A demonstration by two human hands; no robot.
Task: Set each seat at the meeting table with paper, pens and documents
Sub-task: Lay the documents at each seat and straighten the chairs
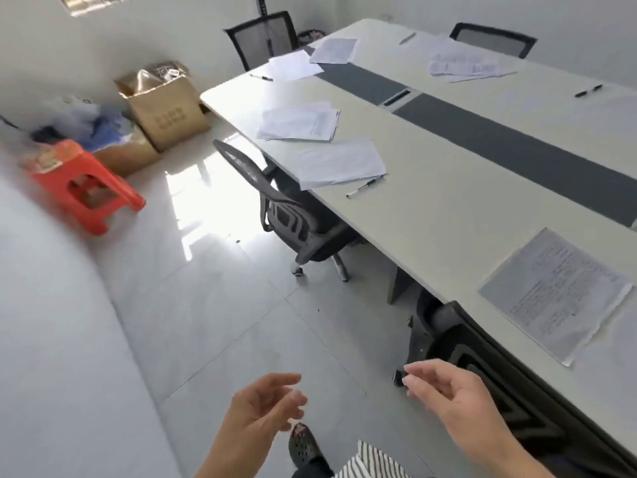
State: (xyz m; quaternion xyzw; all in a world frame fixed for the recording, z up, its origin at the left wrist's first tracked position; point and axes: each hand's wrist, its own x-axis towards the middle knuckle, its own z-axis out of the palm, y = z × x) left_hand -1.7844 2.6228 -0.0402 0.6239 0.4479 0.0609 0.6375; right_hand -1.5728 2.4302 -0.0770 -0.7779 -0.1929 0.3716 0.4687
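Note:
The long white meeting table (pixel 431 208) runs from the far left to the near right, with a dark strip down its middle. A printed document (pixel 555 291) lies at the nearest seat. Further along lie a blank paper stack (pixel 341 163) with a pen (pixel 364 186) beside it, and a second paper stack (pixel 298 121). At the far end are more sheets (pixel 333 50) and a pen (pixel 261 77). Across the table lie papers (pixel 465 63) and a pen (pixel 588 91). My left hand (pixel 262 408) and my right hand (pixel 448 391) hover empty over the floor, fingers apart.
Black mesh chairs stand at the near edge (pixel 489 370), mid-table (pixel 286 208), at the far end (pixel 265 36) and across (pixel 493 37). A red plastic stool (pixel 82 188) and cardboard boxes (pixel 165 108) sit on the tiled floor at left. A white wall rises at the left.

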